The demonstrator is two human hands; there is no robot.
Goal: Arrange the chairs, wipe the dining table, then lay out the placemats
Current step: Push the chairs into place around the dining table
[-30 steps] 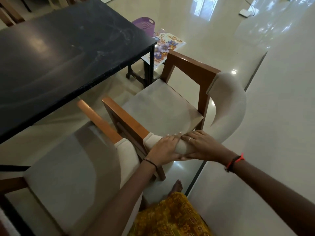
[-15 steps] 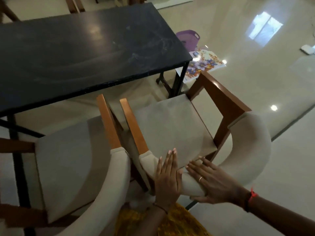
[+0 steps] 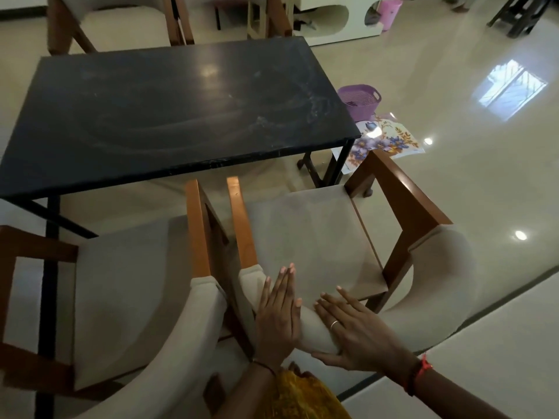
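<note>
Still flat: left hand (image 3: 279, 320), right hand (image 3: 354, 334) pressing chair backrest (image 3: 438, 282).

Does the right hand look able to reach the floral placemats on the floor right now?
Probably not. The right hand rests flat on the chair, and that chair stands between it and the placemats, which lie on the floor beyond the table corner.

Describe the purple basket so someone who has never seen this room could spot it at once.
Start at the black dining table. On the floor past its right end sits the purple basket, beside the floral placemats. It alone is a ribbed tub; the placemats lie flat.
</note>
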